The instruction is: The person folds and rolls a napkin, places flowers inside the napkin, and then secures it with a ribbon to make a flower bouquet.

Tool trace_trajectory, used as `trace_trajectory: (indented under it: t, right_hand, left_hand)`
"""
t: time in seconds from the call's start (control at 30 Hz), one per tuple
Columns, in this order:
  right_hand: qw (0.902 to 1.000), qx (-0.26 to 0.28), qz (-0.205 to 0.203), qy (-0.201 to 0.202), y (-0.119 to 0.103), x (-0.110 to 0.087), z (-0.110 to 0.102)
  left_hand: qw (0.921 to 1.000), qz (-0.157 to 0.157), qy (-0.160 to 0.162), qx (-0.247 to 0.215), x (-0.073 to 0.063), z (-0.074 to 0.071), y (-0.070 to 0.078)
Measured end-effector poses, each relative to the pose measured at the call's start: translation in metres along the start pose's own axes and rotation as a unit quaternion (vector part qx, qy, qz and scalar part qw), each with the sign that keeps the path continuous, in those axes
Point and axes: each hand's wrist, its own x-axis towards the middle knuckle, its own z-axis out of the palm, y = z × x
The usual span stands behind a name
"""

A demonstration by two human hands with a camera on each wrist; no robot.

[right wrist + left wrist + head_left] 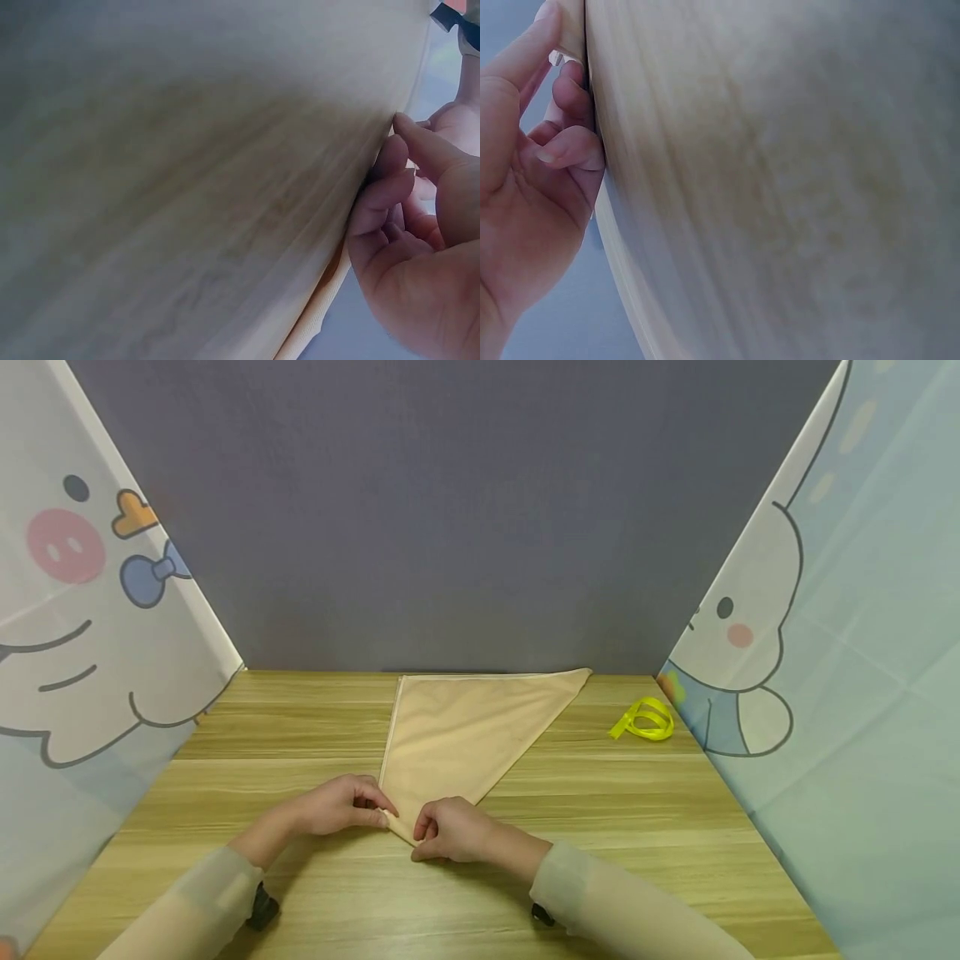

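A peach-coloured cloth (457,727) lies on the table, wide at the back and narrowing towards the person. Its near end is turned over into a narrow folded strip. At the left end of that strip, my left hand (337,806) pinches the cloth between thumb and fingers. In the left wrist view, a bit of cloth (571,34) shows beside the fingertips. My right hand (459,831) has its fingers curled at the strip's right end, thumb low against the cloth edge. The right wrist view shows the cloth (319,319) running beneath this hand; its exact fingertip contact is hidden.
A loosely coiled yellow ribbon (647,720) lies at the back right of the wooden table (300,718). A grey panel (450,527) stands behind the table. Printed cartoon sheets (112,610) close off the left and right sides.
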Motion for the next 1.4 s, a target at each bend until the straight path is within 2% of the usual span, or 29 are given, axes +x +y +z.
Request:
trace_trajectory:
  t: [0.13,0.53,0.73,0.93,1.1,1.23,1.4]
  right_hand:
    - [0.9998,-0.017,-0.004,0.012,0.000,0.000,0.000]
    - [0.9991,-0.017,-0.023,0.032,0.006,0.000,-0.002]
    - [0.9987,-0.027,-0.014,0.042,0.007,0.000,-0.002]
    - [0.9993,0.016,0.007,0.032,0.009,0.001,-0.003]
    - [0.9974,0.067,0.013,0.022,0.010,0.002,-0.004]
    - [0.9957,0.091,0.006,0.015,0.011,0.003,-0.005]
    - [0.9955,0.094,0.009,0.008,0.010,0.003,-0.006]
  left_hand:
    - [1.0000,-0.002,0.005,0.004,0.002,0.001,0.000]
    - [0.9998,-0.002,0.018,-0.004,0.007,0.004,0.005]
    - [0.9982,-0.043,0.030,-0.027,0.010,0.007,0.011]
    - [0.9956,-0.069,0.042,-0.047,0.012,0.009,0.015]
    - [0.9941,-0.079,0.056,-0.048,0.014,0.011,0.016]
    - [0.9945,-0.059,0.069,-0.051,0.015,0.013,0.015]
    - [0.9967,0.019,0.071,-0.036,0.015,0.016,0.013]
